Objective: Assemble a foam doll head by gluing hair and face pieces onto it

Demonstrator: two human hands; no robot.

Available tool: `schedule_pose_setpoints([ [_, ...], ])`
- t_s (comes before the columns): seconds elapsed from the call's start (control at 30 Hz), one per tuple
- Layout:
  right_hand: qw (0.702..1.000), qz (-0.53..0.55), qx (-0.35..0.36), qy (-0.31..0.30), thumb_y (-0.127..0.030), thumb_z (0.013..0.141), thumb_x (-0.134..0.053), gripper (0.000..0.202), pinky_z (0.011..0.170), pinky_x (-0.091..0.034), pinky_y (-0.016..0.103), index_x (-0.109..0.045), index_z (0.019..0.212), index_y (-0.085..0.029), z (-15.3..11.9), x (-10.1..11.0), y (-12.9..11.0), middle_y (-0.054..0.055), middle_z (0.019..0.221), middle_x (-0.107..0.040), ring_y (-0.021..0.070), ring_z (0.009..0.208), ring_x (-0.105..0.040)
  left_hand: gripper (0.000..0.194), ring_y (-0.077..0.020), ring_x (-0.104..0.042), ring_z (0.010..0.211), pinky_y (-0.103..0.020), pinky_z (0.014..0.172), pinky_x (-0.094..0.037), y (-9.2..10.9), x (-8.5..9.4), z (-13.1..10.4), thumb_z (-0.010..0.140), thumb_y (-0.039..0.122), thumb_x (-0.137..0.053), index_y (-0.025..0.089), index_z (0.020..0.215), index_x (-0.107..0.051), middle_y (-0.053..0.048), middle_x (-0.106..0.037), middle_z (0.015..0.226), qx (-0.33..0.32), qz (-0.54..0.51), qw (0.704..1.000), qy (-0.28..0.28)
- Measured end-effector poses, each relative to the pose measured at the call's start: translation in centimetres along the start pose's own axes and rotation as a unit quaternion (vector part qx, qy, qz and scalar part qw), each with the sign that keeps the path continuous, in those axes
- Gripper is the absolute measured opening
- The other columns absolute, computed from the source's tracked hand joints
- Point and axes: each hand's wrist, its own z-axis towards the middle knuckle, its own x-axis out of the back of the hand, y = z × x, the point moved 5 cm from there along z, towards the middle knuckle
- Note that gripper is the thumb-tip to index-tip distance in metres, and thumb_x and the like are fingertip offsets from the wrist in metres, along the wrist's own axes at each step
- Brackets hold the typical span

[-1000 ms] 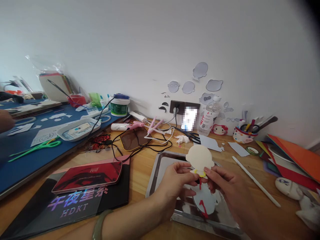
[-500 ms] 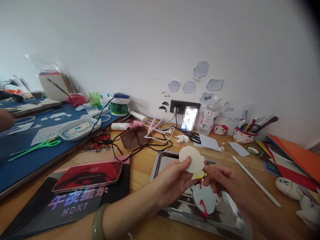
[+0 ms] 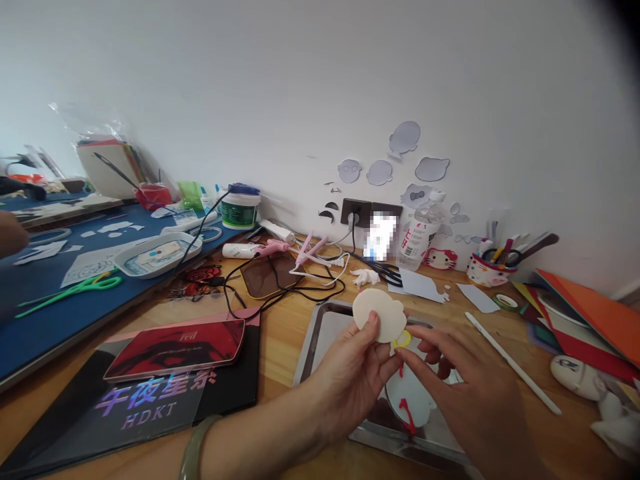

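My left hand (image 3: pixel 353 367) holds a cream rounded cutout (image 3: pixel 379 315) with a small ear-like bump, its thumb pressed on the front face. At the cutout's lower right edge sits a small yellow ring-shaped piece (image 3: pixel 402 340). My right hand (image 3: pixel 450 363) has its thumb and index finger closed on that yellow piece. Below both hands a pale blue-grey cutout (image 3: pixel 411 393) with red parts (image 3: pixel 407 417) lies over a metal tray (image 3: pixel 320 320), partly hidden by my fingers.
A red case (image 3: pixel 175 350) lies on a black folder at left. Cables and a pink glue gun (image 3: pixel 273 248) are behind the tray. A bottle (image 3: pixel 420 233), pen cup (image 3: pixel 490 270) and white stick (image 3: pixel 513 363) stand or lie right. Another person's hand (image 3: pixel 11 235) shows far left.
The cream cutout has shifted slightly left and up. My right hand has turned, and its thumb and index finger have moved onto the yellow piece.
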Motion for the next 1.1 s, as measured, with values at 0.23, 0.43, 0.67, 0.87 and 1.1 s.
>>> schedule_pose_setpoints([
  [0.23,0.991,-0.07,0.103,0.04,-0.022,0.077,-0.055,0.022,0.065,-0.046,0.028,-0.056,0.098,-0.018,-0.51,0.34,-0.7,0.003,0.077,-0.06,0.0161,0.072,-0.057,0.026,-0.0123,-0.058,0.085,-0.022,0.079,-0.044,-0.12,0.04,-0.09,0.084,0.027,-0.044,0.011,0.103,-0.052,-0.01,-0.057,0.104,-0.014,-0.025,1.0,0.007],
  [0.43,0.996,-0.049,0.061,0.042,-0.026,0.078,-0.053,0.021,0.061,-0.047,0.028,-0.058,0.096,-0.018,-0.36,0.26,-0.49,0.004,0.078,-0.059,0.0151,0.067,-0.058,0.027,-0.0121,-0.058,0.087,-0.02,0.079,-0.044,-0.15,-0.2,-0.2,0.083,0.027,-0.045,0.011,0.104,-0.051,-0.01,-0.058,0.105,-0.02,-0.028,0.999,-0.008],
  [0.67,0.998,-0.033,0.045,0.03,-0.028,0.077,-0.054,0.022,0.057,-0.046,0.026,-0.058,0.096,-0.018,-0.31,0.0,-0.52,0.002,0.073,-0.057,0.0126,0.06,-0.055,0.025,-0.0129,-0.057,0.09,-0.021,0.081,-0.042,-0.09,-0.41,-0.3,0.082,0.031,-0.046,0.014,0.099,-0.054,-0.009,-0.056,0.108,-0.019,-0.018,1.0,-0.007],
  [0.87,0.999,-0.009,0.031,0.023,-0.027,0.076,-0.055,0.021,0.055,-0.045,0.023,-0.057,0.096,-0.02,-0.18,0.13,-0.47,0.001,0.075,-0.058,0.0107,0.058,-0.052,0.024,-0.0119,-0.057,0.086,-0.022,0.078,-0.043,0.02,-0.09,-0.07,0.083,0.028,-0.046,0.014,0.1,-0.053,-0.008,-0.055,0.107,-0.013,-0.019,1.0,0.01],
  [1.1,0.998,-0.054,-0.008,0.006,-0.038,0.072,-0.057,0.026,0.049,-0.041,0.024,-0.054,0.09,-0.02,-0.32,-0.35,-0.45,-0.001,0.065,-0.052,0.012,0.053,-0.05,0.026,-0.009,-0.057,0.077,-0.018,0.071,-0.043,-0.17,-0.26,-0.23,0.083,0.028,-0.045,0.011,0.101,-0.052,-0.008,-0.059,0.095,-0.006,-0.009,1.0,0.008],
])
